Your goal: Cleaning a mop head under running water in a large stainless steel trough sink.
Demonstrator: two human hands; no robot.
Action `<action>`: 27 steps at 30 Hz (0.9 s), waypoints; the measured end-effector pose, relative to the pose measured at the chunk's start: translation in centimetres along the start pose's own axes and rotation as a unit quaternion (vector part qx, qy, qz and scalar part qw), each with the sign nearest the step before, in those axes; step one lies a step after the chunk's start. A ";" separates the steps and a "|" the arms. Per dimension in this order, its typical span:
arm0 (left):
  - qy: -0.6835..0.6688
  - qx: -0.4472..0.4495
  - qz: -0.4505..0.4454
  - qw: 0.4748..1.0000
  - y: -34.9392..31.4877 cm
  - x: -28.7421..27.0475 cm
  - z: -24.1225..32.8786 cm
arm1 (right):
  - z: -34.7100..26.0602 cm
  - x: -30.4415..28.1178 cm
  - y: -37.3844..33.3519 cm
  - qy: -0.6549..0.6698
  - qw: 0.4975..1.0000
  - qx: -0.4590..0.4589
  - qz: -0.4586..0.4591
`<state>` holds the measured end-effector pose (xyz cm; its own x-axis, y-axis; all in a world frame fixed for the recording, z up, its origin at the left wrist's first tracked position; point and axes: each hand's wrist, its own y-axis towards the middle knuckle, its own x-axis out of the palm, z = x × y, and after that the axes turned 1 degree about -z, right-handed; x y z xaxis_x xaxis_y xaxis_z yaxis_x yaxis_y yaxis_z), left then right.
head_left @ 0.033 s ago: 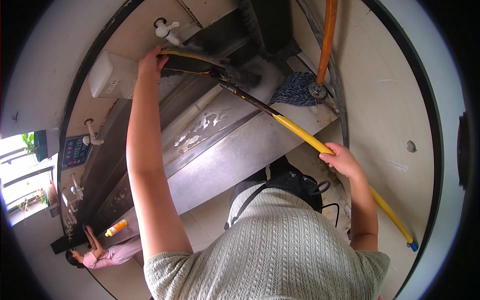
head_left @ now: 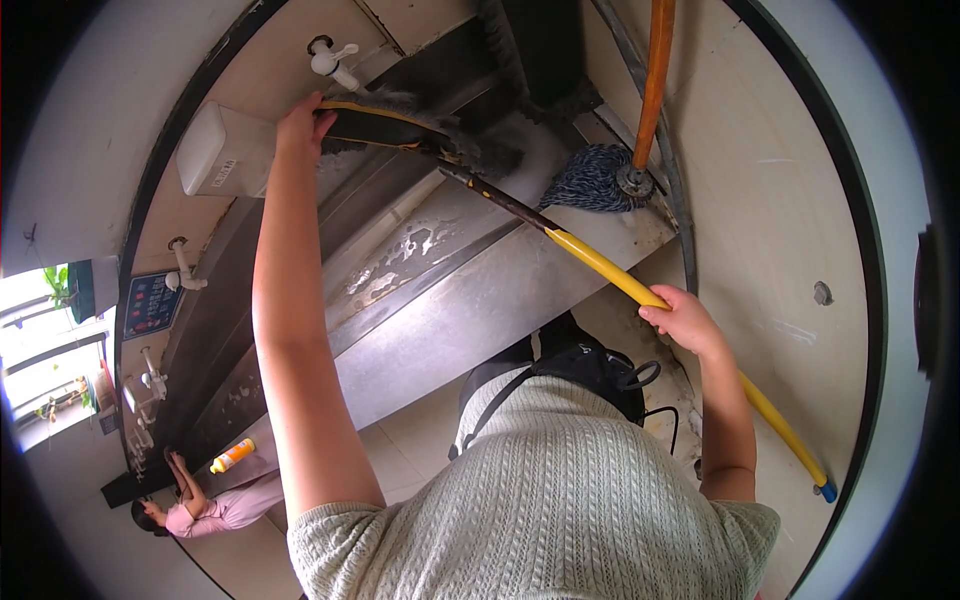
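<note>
The left hand reaches up over the long stainless-steel trough sink, its fingers curled onto the back of the dark broom head, which lies tilted across the sink's upper edge just below a white tap and beside a white wall box. The right hand is wrapped closed around the broom's yellow handle, which slants down to the right toward the floor. A blue string mop with an orange pole stands in the sink's far end, near the broom head.
</note>
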<state>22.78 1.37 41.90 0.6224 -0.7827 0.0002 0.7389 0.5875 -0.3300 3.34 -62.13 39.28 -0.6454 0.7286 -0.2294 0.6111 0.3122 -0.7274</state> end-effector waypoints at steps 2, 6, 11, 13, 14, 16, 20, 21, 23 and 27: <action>0.005 -0.015 0.020 1.000 -0.9 1.7 0.1 | -0.1 -0.3 -0.3 0.003 1.000 0.005 0.004; 0.007 -0.020 0.031 0.999 -1.2 1.3 0.5 | -0.1 -0.3 -0.1 0.000 1.000 0.008 -0.004; 0.013 -0.006 0.030 0.999 -1.3 1.6 0.5 | 0.0 -0.1 -0.1 0.005 1.000 0.019 -0.007; 0.013 -0.005 0.027 1.000 -1.4 1.5 0.5 | 0.1 0.0 -0.1 0.009 1.000 0.018 -0.010; 0.013 -0.004 0.023 1.000 -1.5 1.4 0.5 | 0.1 0.0 -0.1 0.010 1.000 0.017 -0.012; 0.014 -0.005 0.019 1.000 -1.6 1.6 0.6 | 0.4 0.1 0.0 0.012 1.000 0.017 -0.012; 0.005 0.005 0.006 1.000 -1.4 1.1 0.5 | 0.6 0.3 0.1 0.015 1.000 0.008 -0.014; 0.005 0.005 0.005 1.000 -1.5 1.2 0.5 | 0.5 0.4 0.0 0.012 1.000 0.018 -0.013; 0.004 0.001 0.007 1.000 -1.7 1.5 0.4 | 0.6 0.4 0.0 0.014 1.000 0.021 -0.012; 0.005 0.008 0.022 1.000 -1.9 1.7 0.6 | 0.6 0.5 -0.1 0.013 1.000 0.021 -0.007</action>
<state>22.58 -1.02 43.06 0.6513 -0.7584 -0.0234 0.7152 0.6239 -0.3151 2.71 -62.16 38.82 -0.6411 0.7405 -0.2016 0.5817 0.2975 -0.7570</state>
